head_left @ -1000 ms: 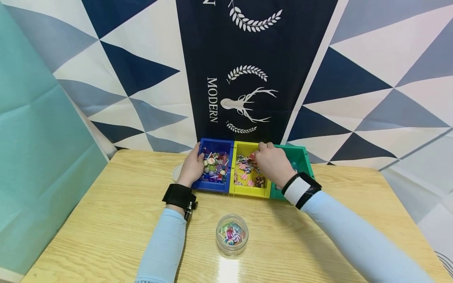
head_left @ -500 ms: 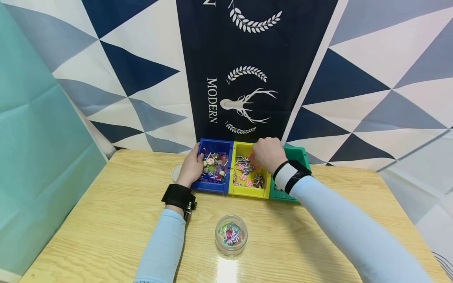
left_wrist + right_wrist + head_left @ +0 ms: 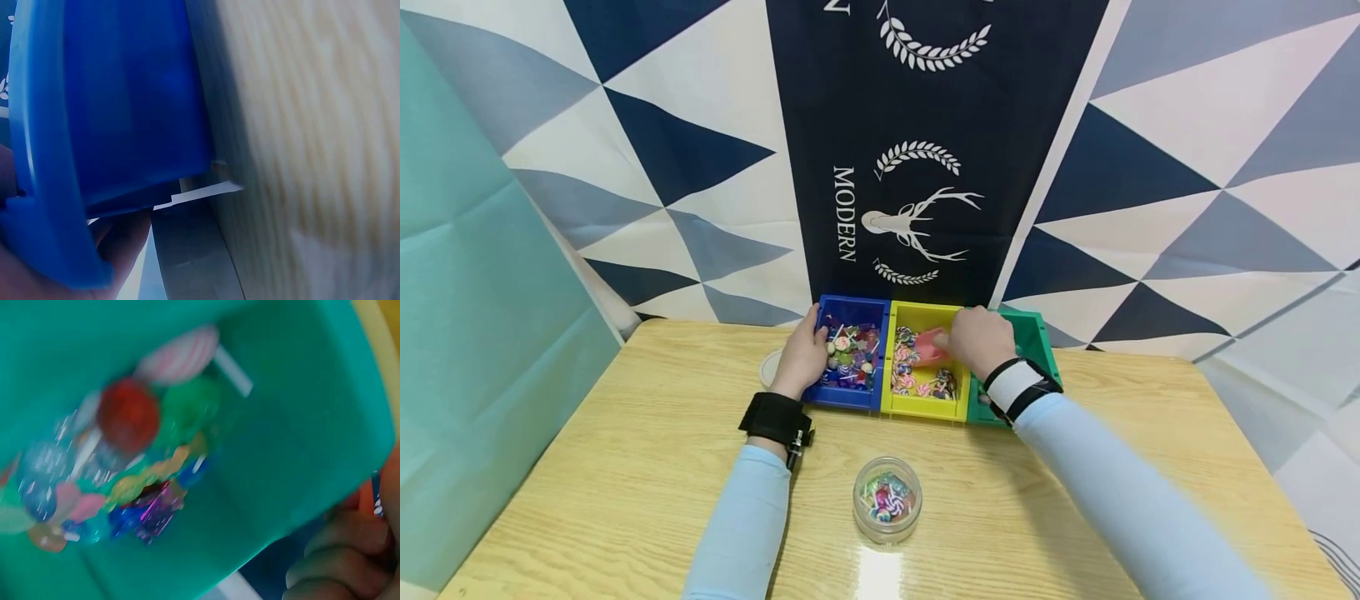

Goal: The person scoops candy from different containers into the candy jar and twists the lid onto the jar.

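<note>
At the blue bin (image 3: 844, 399), my left hand (image 3: 801, 360) grips the left wall; its fingers (image 3: 128, 240) wrap the rim in the left wrist view. My right hand (image 3: 983, 342) holds a small translucent red scoop (image 3: 930, 347) inside the yellow bin (image 3: 925, 408). The scoop's front end is down at the little lollipop charms (image 3: 904, 358), tilted to the left. Whether any charms sit in it is too small to tell. Curled fingers (image 3: 344, 565) of my right hand appear in the right wrist view, beside the green bin (image 3: 287, 450).
A clear round jar (image 3: 886, 532) with colourful charms stands on the wooden table (image 3: 647, 467) nearer to me. A whitish disc (image 3: 769, 369) lies left of the blue bin, partly under my left hand. The three bins adjoin in a row against the patterned backdrop (image 3: 880, 108).
My right hand has lowered the scoop from the yellow bin's right side toward the charms and shifted slightly right, showing more of the scoop. My left hand keeps its grip on the blue bin.
</note>
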The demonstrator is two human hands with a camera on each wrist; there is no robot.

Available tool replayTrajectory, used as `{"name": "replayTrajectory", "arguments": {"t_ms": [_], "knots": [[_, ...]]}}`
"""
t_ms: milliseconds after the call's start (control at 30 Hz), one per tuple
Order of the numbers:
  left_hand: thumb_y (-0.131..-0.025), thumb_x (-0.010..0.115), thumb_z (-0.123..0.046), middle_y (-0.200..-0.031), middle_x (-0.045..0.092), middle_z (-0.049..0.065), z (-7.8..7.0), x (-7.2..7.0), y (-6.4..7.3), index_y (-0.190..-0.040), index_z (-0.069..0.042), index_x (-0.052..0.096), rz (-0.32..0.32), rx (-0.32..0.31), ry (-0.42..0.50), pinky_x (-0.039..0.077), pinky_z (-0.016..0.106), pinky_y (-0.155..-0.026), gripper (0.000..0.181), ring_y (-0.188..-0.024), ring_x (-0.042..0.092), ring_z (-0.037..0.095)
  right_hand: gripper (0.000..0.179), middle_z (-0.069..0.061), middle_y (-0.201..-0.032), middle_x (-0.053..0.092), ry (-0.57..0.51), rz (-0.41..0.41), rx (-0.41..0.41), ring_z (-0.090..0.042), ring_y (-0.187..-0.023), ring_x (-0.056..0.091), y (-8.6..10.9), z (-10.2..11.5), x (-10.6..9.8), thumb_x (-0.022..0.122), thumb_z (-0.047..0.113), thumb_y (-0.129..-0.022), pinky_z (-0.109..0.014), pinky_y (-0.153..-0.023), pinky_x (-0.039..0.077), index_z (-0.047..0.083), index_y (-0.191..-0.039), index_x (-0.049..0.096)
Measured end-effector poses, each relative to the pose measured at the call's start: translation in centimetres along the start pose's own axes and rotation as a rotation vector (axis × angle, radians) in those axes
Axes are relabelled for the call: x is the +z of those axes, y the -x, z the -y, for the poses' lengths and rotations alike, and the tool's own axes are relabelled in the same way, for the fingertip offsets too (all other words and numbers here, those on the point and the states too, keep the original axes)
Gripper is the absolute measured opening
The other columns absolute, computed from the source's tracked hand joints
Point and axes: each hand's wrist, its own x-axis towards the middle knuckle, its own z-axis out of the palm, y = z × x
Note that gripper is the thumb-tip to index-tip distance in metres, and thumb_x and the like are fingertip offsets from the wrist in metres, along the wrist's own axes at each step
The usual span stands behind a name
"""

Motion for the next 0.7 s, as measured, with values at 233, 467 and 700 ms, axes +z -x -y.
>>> {"name": "replayTrajectory", "arguments": {"t_ms": [233,467,700], "knots": [[-0.110,0.035,-0.016,-0.161,0.028,0.016,0.0,0.0,-0.1,-0.161,-0.010,0.018,-0.004,0.015,-0.015,0.028,0.044,-0.119,0.054,-0.145,0.030,0.033,0.056,-0.007,-0.059,0.052,-0.094,-0.020,0.035,-0.026,-0.056,0.057,0.5,1.9,1.4,0.063,0.052,-0.094,-0.029,-0.046,0.046,0.010,-0.057,0.062],[-0.110,0.034,-0.015,-0.160,0.028,0.017,0.2,0.1,-0.2,-0.160,-0.009,0.017,-0.006,0.062,-0.054,0.028,0.042,-0.119,0.053,-0.145,0.030,0.034,0.055,-0.004,-0.053,0.047,-0.127,-0.079,-0.009,-0.024,-0.052,0.054,0.4,1.3,2.2,0.063,0.047,-0.095,-0.028,-0.043,0.041,0.010,-0.054,0.056],[-0.110,0.034,-0.015,-0.160,0.028,0.018,0.4,0.0,-0.1,-0.160,-0.008,0.017,-0.006,0.056,-0.056,0.029,0.042,-0.119,0.053,-0.145,0.031,0.034,0.055,-0.001,-0.050,0.040,-0.262,-0.066,-0.010,-0.021,-0.046,0.048,0.5,-0.1,1.8,0.061,0.050,-0.091,-0.026,-0.040,0.031,0.011,-0.054,0.048]]}}
